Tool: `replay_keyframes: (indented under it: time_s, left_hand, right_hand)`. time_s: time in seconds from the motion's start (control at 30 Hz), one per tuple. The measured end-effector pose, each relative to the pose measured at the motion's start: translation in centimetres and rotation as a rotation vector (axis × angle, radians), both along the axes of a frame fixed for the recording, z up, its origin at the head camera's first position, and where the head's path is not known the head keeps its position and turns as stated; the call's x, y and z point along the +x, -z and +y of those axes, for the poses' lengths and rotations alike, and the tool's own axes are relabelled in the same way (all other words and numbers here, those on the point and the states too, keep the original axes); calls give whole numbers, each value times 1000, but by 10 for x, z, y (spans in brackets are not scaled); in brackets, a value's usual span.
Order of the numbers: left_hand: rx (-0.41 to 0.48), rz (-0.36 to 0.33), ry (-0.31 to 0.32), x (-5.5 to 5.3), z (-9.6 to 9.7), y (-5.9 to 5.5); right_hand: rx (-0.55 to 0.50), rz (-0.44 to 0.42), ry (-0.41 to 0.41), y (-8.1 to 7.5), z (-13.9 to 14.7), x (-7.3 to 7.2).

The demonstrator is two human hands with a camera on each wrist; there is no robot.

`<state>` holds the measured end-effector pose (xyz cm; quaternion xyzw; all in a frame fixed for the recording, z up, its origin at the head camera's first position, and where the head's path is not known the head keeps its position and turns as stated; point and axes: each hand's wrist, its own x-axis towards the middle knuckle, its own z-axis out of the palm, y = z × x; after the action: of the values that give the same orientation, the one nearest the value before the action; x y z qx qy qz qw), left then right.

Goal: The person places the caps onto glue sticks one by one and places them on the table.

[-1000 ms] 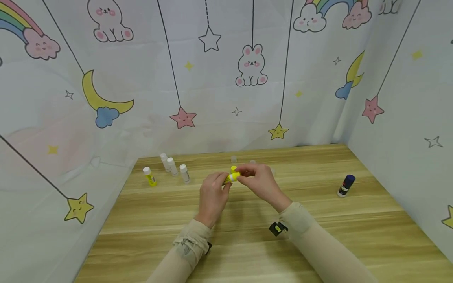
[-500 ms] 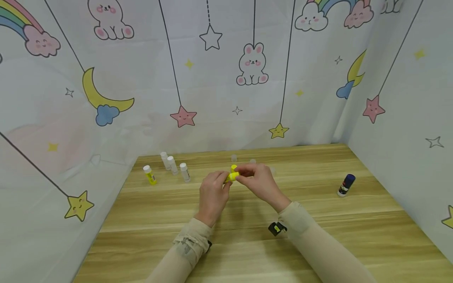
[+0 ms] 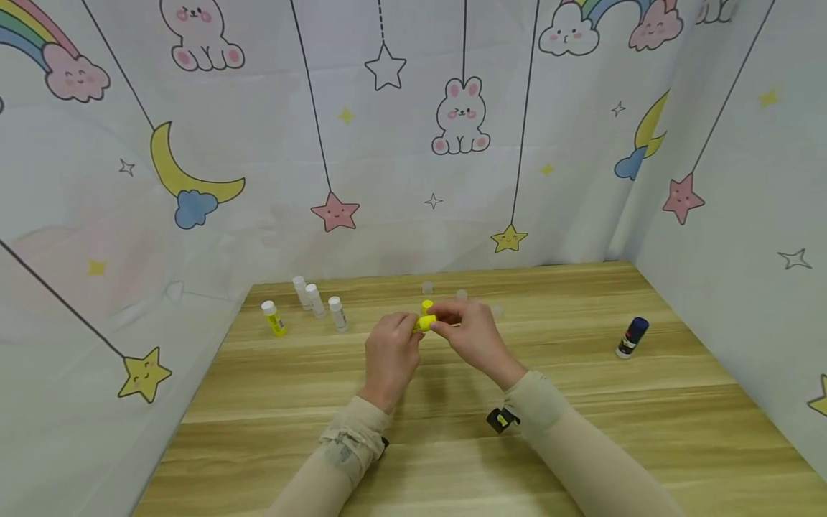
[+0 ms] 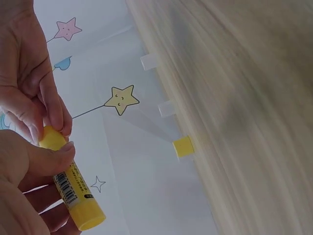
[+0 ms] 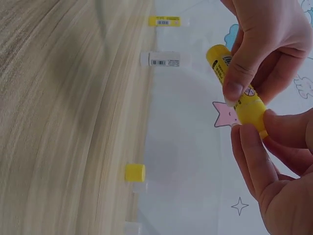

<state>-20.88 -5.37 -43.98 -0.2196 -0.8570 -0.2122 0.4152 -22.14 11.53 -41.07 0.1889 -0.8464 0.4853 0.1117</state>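
A yellow glue stick (image 5: 219, 58) is held tilted above the table, its barcode label visible in the left wrist view. My left hand (image 3: 391, 355) grips its body, with the thumb lying along the label. At the other end, the fingers and thumb of my right hand (image 3: 477, 336) pinch the yellow cap (image 5: 251, 115). In the right wrist view the cap meets the body with only a thin line between them. Behind the hands, a loose yellow cap (image 4: 184, 146) stands on the wooden table (image 3: 439, 459).
At the back left stand a yellow glue stick (image 3: 274, 319) with a white cap and three white ones, the nearest (image 3: 338, 314) in front. Translucent caps (image 3: 461, 295) sit along the back. A glue stick with a dark blue cap (image 3: 632, 338) stands on the right.
The white band that showed between the glue stick's body and its yellow cap has disappeared as the cap slid onto the body. Both hands have stayed in nearly the same place.
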Motion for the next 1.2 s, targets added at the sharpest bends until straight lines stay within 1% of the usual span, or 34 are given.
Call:
replay_keyframes:
  time_s: [0.2, 0.33, 0.57, 0.77, 0.83, 0.93, 1.03, 1.13, 1.2]
  left_hand:
    - [-112, 76, -78, 4, 4, 1]
    - [-162, 103, -119, 7, 6, 1]
    - [-244, 132, -162, 9, 5, 3]
    - [-298, 166, -180, 10, 2, 5]
    - [-286, 163, -164, 10, 1, 5]
    - [-246, 133, -114, 8, 0, 4]
    - [-204, 75, -46, 7, -3, 1]
    - [-160, -2, 20, 6, -8, 0]
    - [-132, -44, 53, 5, -13, -1]
  right_hand:
    - [44, -4, 41, -2, -5, 3]
    - [47, -30, 51, -3, -8, 3]
    - [16, -72, 35, 0, -14, 4]
    - [30, -91, 23, 2, -14, 4]
    - [43, -98, 16, 2, -11, 3]
    - [60, -113, 5, -2, -3, 2]
    - [80, -135, -8, -8, 5, 1]
    - [113, -132, -21, -15, 10, 0]
    - [141, -118, -20, -19, 14, 0]
